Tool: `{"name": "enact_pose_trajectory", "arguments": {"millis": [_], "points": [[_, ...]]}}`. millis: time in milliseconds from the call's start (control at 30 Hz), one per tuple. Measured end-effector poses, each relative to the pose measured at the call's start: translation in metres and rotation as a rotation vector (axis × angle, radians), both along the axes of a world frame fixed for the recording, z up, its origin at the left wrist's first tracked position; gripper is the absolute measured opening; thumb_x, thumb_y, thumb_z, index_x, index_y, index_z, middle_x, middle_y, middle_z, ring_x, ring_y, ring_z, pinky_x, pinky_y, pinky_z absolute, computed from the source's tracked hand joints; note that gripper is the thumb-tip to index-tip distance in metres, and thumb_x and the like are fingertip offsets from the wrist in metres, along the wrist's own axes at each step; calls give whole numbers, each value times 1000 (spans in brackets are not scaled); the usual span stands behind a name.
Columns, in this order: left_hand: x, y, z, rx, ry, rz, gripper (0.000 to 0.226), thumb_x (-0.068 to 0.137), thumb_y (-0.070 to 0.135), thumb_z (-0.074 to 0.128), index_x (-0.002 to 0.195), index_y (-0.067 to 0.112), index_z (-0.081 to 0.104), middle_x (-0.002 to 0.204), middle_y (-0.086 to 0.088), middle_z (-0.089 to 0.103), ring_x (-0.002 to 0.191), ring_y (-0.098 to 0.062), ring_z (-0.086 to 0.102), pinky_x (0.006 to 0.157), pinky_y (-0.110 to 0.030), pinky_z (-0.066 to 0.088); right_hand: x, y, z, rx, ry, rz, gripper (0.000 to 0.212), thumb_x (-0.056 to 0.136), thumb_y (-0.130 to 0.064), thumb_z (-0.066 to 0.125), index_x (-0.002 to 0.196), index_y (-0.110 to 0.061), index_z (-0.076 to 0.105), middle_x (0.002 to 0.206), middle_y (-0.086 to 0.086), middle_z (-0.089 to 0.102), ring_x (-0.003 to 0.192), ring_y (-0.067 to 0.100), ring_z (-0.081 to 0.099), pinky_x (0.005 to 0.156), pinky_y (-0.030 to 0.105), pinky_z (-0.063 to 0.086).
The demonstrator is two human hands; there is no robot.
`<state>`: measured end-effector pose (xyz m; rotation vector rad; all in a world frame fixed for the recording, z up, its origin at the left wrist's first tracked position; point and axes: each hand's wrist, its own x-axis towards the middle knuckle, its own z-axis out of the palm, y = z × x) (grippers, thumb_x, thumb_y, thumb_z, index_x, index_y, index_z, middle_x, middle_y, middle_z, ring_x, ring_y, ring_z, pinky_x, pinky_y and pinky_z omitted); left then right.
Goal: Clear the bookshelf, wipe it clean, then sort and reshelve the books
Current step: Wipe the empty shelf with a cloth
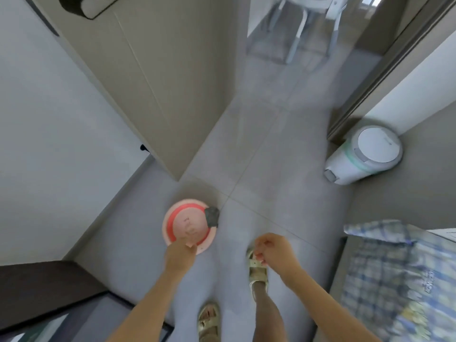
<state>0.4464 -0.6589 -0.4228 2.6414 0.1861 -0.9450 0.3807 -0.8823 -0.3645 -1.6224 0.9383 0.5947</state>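
Observation:
A round pink basin (172, 219) shows low in the middle of the view, over the grey tiled floor. A dark grey cloth (212, 216) hangs on its far right rim. My left hand (179, 255) reaches down to the basin's near rim, with the thumb over the edge, and grips it. My right hand (272, 250) hangs to the right above my sandalled foot, fingers loosely curled and holding nothing. No bookshelf or books are in view.
A white pedal bin (365, 154) stands by the wall at right. A blue checked cloth (394, 280) covers a surface at lower right. Dark furniture (37, 287) sits lower left. A beige cabinet (160, 82) rises ahead on the left, and chair legs (299, 28) stand down the corridor.

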Motion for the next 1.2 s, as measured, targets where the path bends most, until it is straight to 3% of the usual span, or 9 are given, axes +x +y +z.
{"name": "enact_pose_trajectory", "arguments": {"millis": [133, 233, 400, 500, 600, 800, 900, 1033, 1200], "points": [[33, -22, -71, -32, 34, 141, 18, 96, 18, 51, 99, 7, 65, 105, -14, 68, 103, -31, 60, 79, -31, 39, 63, -19, -89, 3, 87, 21, 31, 87, -7, 52, 60, -20, 59, 53, -1, 55, 43, 9, 49, 45, 20, 37], [54, -33, -121, -39, 38, 155, 12, 96, 18, 51, 92, 14, 61, 102, -11, 69, 102, -30, 61, 71, -26, 32, 99, -24, -155, -21, 130, 115, 25, 81, -18, 53, 59, -26, 63, 62, -1, 64, 59, 18, 59, 58, 32, 43], [99, -39, -245, -57, 74, 222, 21, 95, 19, 54, 107, 7, 66, 105, -9, 69, 103, -27, 62, 76, -25, 37, 153, -22, -295, -69, 180, 277, 15, 86, -15, 54, 85, -7, 67, 92, 16, 71, 92, 34, 66, 82, 43, 54], [126, -36, -331, -29, 76, 191, 23, 95, 21, 53, 109, 8, 66, 110, -9, 68, 108, -28, 59, 87, -31, 41, 177, -17, -376, -91, 161, 269, 15, 88, -18, 53, 79, -17, 65, 93, 15, 72, 91, 32, 67, 85, 44, 54], [145, -35, -401, -5, 54, 147, 24, 95, 21, 53, 113, 9, 64, 110, -12, 66, 106, -31, 58, 90, -35, 42, 191, -13, -439, -96, 165, 243, 18, 88, -13, 54, 76, -8, 66, 81, 16, 71, 82, 34, 68, 80, 45, 56], [167, -40, -502, -18, 61, 57, 53, 94, 22, 57, 142, 5, 41, 141, -15, 49, 130, -31, 44, 105, -33, 24, 194, 4, -524, -68, 190, 282, 21, 90, -15, 52, 75, -7, 65, 80, 14, 71, 82, 32, 67, 80, 44, 55], [174, -39, -523, -8, 76, 152, 40, 92, 23, 60, 126, 3, 55, 121, -17, 61, 116, -34, 54, 86, -34, 36, 193, 8, -539, -58, 201, 297, 19, 90, -16, 51, 85, -6, 68, 80, 10, 71, 83, 29, 67, 82, 44, 54], [174, -45, -501, -27, 71, 156, 23, 91, 21, 58, 77, 3, 59, 77, -13, 59, 87, -35, 56, 64, -33, 24, 191, 11, -524, -62, 204, 333, 16, 91, -17, 51, 89, -12, 66, 88, 6, 69, 93, 29, 66, 87, 43, 53], [157, -62, -383, -289, 220, 283, 24, 91, 23, 63, 84, 0, 63, 81, -8, 58, 75, -19, 46, 63, -18, 32, 193, 11, -422, -102, 173, 485, 19, 95, -24, 50, 106, -16, 63, 97, -4, 63, 95, 15, 58, 76, 23, 38]]}}
